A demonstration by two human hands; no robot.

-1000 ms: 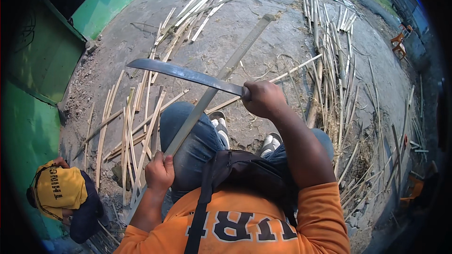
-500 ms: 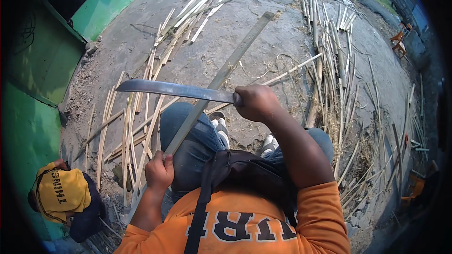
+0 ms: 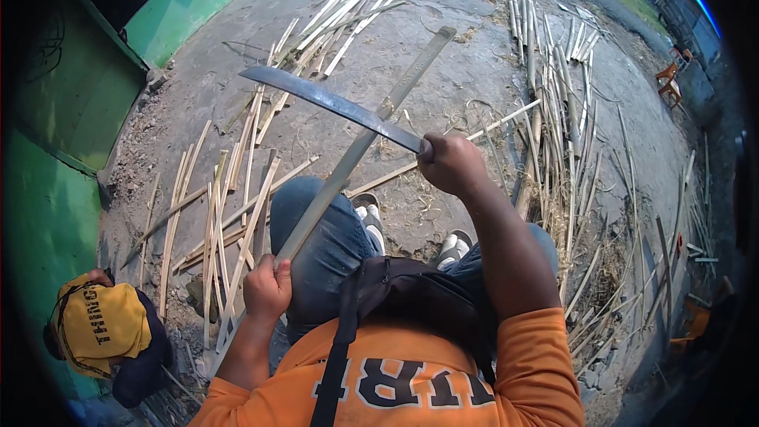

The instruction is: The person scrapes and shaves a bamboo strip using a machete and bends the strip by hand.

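Note:
My left hand [image 3: 267, 288] is wrapped round the near end of a long split bamboo strip [image 3: 340, 170], which slants up and away to the right across my left knee. In my right hand [image 3: 452, 163] is the handle of a machete [image 3: 324, 100]. Its long steel blade lies across the strip about midway along, tip pointing to the upper left. Pale shavings cling to the strip near the blade. Most of the machete's handle is hidden inside my fist.
Bamboo strips [image 3: 348, 20] lie in loose piles on the ground ahead and left. Bamboo poles [image 3: 531, 55] and more strips stretch along the right. A person in a yellow shirt [image 3: 103, 324] crouches at the left by a green wall [image 3: 47, 229]. Orange chairs [image 3: 669, 83] stand far right.
The machete has slid away from me along the strip, and its tip has swung up and to the right. My left hand keeps its hold in the same place.

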